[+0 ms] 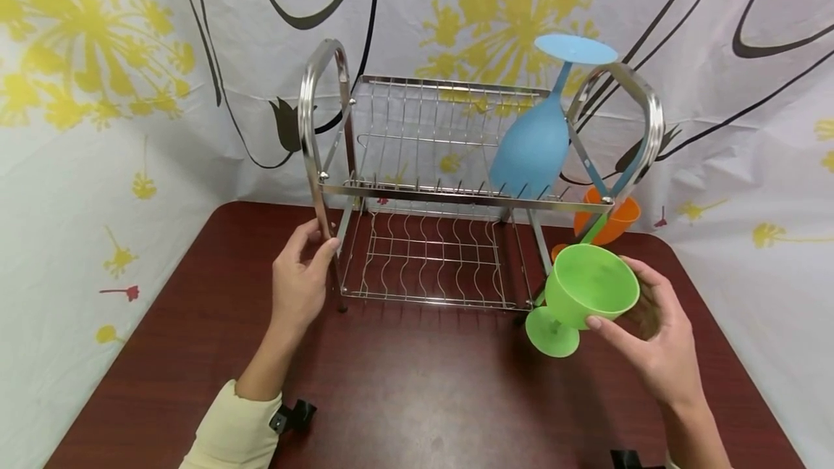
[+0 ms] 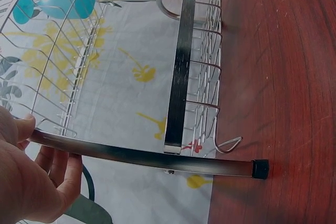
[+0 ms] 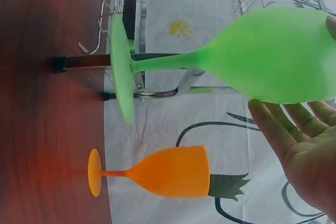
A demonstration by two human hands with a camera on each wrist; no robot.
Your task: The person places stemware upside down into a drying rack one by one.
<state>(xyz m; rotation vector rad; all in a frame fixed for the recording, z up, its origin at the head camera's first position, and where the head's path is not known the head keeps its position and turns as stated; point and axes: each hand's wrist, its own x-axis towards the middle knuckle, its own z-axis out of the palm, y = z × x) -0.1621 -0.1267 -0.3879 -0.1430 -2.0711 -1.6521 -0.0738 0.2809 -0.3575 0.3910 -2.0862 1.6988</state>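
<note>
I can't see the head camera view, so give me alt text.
A right hand holds a green goblet by its bowl while the left hand grips a metal two-tier rack on a red-brown table. An upside-down blue goblet leans in the upper tier; an orange goblet shows behind.

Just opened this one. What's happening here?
A person is handling a green goblet with the right hand, holding it mouth up by the bowl beside the right end of a two-tier metal dish rack. The left hand grips the rack's left front post. A blue goblet leans upside down on the upper tier, toward the right end. An orange goblet stands upright on the table, behind the green one.
</note>
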